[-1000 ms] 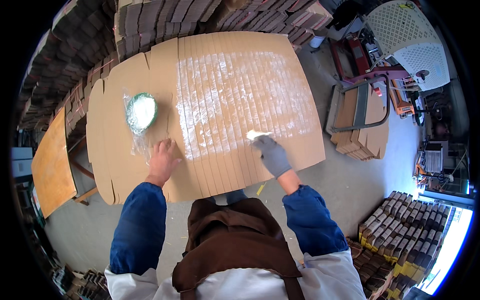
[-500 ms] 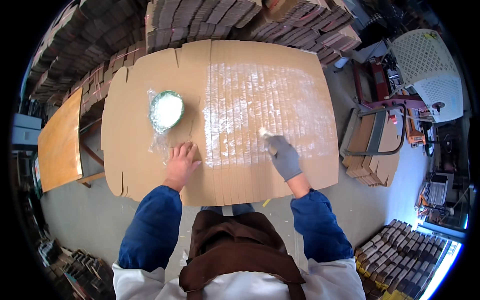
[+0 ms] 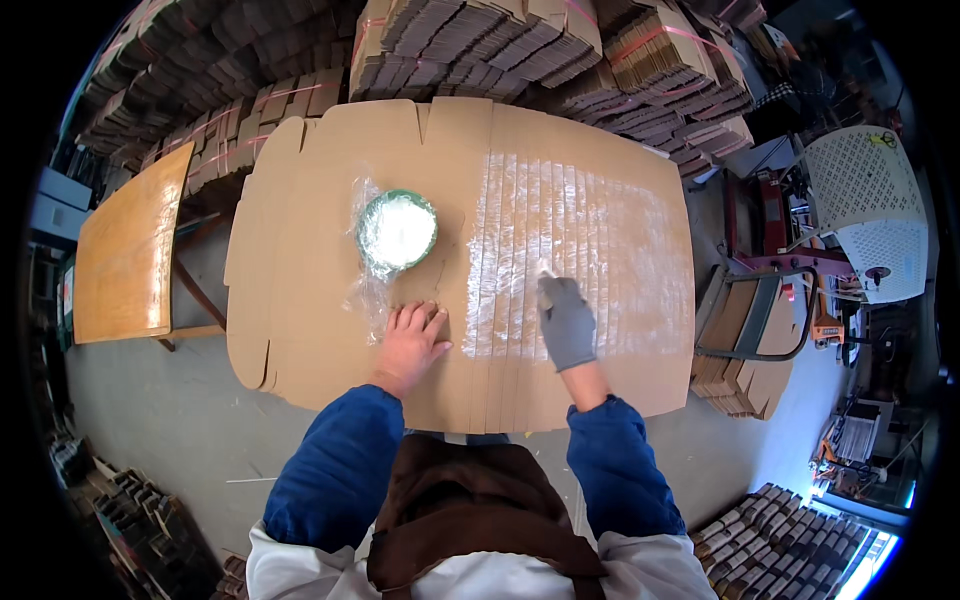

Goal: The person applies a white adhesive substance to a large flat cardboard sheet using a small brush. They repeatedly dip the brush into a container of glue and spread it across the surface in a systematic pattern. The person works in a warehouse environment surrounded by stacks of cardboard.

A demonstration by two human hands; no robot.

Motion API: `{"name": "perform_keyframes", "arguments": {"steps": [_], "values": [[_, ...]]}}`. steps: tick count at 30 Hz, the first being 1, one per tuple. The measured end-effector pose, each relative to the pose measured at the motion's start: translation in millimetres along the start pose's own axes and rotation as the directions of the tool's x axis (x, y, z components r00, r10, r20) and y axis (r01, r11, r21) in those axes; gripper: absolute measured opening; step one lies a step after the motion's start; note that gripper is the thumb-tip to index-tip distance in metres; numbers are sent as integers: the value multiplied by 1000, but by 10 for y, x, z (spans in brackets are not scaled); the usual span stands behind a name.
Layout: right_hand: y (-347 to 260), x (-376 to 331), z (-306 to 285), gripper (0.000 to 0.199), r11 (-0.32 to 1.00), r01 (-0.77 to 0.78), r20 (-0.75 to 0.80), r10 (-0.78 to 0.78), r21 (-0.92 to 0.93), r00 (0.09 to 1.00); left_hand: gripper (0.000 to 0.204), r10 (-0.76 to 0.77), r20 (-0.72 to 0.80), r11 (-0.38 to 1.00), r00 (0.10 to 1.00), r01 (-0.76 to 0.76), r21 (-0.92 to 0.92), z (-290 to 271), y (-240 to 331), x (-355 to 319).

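Observation:
A stack of flat cardboard sheets (image 3: 310, 340) lies before me, its right part fanned into overlapping strips (image 3: 620, 290) smeared with a white, glue-like paste. My right hand (image 3: 567, 322), in a grey glove, is closed round what looks like a brush (image 3: 544, 268); only its whitish tip shows, over the coated strips. My left hand (image 3: 408, 348) is bare and rests with fingers spread on the uncoated cardboard, just left of the strips. Beyond it stands a round green bowl (image 3: 434, 228) filled with white paste, with crumpled clear plastic film (image 3: 368, 297) around it.
Bundled cardboard stacks (image 3: 470, 45) rise behind the sheets. A wooden tabletop (image 3: 130, 250) stands at the left. To the right are a cart with a dark handle (image 3: 755, 345) holding cardboard and a white perforated chair-like piece (image 3: 865, 185). More bundles (image 3: 780, 550) sit at the lower right.
The whole scene has shifted right in the picture as the view turned. Over the strips, my right hand has moved left with the brush. My left hand stays resting on the cardboard.

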State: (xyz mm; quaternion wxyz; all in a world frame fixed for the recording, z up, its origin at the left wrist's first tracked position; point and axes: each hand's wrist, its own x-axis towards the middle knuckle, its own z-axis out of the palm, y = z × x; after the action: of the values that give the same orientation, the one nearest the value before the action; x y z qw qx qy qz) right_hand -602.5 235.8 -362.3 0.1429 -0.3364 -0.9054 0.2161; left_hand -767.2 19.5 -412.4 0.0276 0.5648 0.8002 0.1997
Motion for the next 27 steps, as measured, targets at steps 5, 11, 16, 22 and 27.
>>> {"name": "perform_keyframes", "arguments": {"steps": [5, 11, 16, 22, 27], "values": [[-529, -235, 447, 40, 985, 167, 28, -169, 48, 985, 44, 3, 85, 1000, 996, -4, 10, 55, -127, 198], [-692, -335, 399, 33, 998, -10, -62, 14, 60, 998, 40, 55, -2, 996, 998, -55, -77, 186, -289, 267], [-411, -175, 529, 32, 971, 149, 108, -130, -185, 986, 40, 55, -10, 985, 998, -56, -164, 298, -344, 281], [-663, 93, 510, 38, 996, 70, 93, -64, -59, 994, 40, 20, 21, 993, 1000, -17, -114, 295, -312, 262], [127, 637, 478, 30, 989, -125, -111, 116, -74, 987, 39, 24, 42, 995, 999, -19, -102, 283, -336, 248]]}}
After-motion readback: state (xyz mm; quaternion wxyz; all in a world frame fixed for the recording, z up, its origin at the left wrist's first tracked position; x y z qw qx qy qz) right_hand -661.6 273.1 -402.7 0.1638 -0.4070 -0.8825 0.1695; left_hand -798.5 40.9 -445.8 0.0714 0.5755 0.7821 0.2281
